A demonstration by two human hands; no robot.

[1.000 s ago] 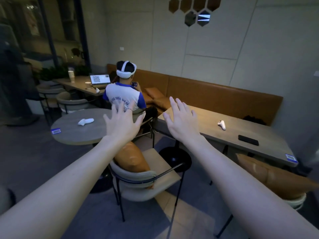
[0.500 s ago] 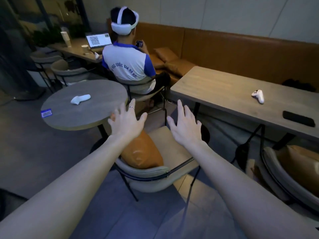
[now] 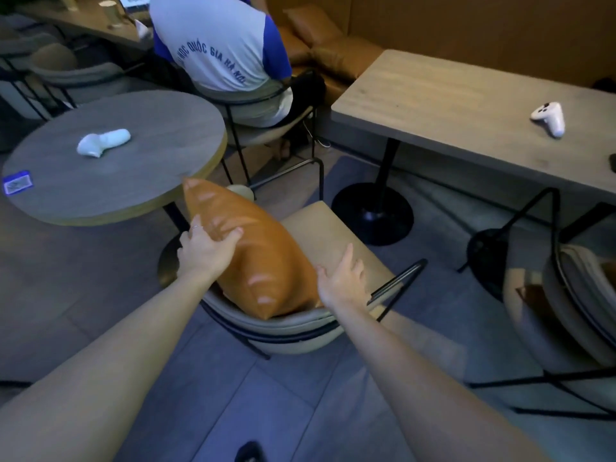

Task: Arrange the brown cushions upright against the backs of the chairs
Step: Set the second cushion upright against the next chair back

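Note:
A brown cushion (image 3: 260,258) stands tilted on the beige chair (image 3: 336,235) below me, leaning toward the chair's left side. My left hand (image 3: 206,248) grips the cushion's upper left edge, thumb on its face. At the cushion's right edge sits my right hand (image 3: 343,278), fingers spread and touching it beside the seat. A second chair (image 3: 566,295) at the right edge carries another brown cushion (image 3: 533,301), mostly hidden. More brown cushions (image 3: 333,51) lie on the bench at the back.
A round table (image 3: 133,168) with a white controller (image 3: 101,141) stands left of the chair. To the right is a long table (image 3: 466,111) bearing another white controller (image 3: 550,116). A seated person (image 3: 220,51) is just beyond the chair.
My view has dropped and closed in on the chair. Both hands came down from open air; the left has taken hold of the cushion and the right has reached its other edge.

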